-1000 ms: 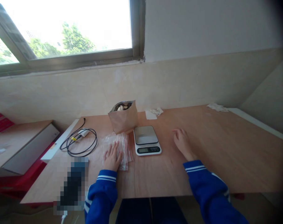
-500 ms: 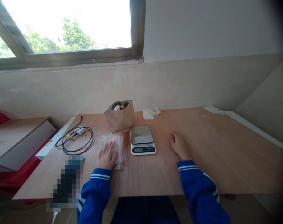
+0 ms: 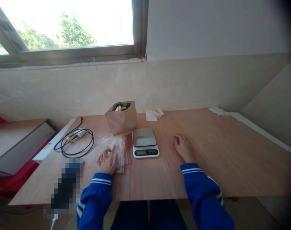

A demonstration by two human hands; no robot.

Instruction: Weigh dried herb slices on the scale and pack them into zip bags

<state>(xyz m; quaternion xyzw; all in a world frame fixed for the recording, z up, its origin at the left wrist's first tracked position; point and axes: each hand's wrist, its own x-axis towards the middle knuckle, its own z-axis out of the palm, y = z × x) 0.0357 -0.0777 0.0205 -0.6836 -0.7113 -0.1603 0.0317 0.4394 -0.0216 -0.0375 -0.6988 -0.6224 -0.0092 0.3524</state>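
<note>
My left hand (image 3: 107, 162) rests on a pile of clear zip-lock bags (image 3: 121, 156) with red-edged seals. Its index finger points forward, the other fingers are partly bent, and nothing is gripped. To the right of the bags sits a white kitchen scale (image 3: 145, 142) with a bare steel plate and a dark display panel. My right hand (image 3: 183, 147) lies on the table beyond the scale, fingers loosely curved and holding nothing. Behind the bags stands an open brown paper pouch (image 3: 121, 118) with pale pieces inside, too small to name.
A coiled black cable (image 3: 74, 142) with a white adapter lies at the left. Nearer is a pixelated dark object (image 3: 66, 185) with a white cord. A white card (image 3: 151, 116) and crumpled tissue (image 3: 158, 113) are by the wall; another crumpled tissue (image 3: 218, 111) is back right.
My left hand has drawn back slightly on the bags; its fingers, flat before, are now partly bent with the index finger stretched out. My right hand stays in place. The view has shifted slightly.
</note>
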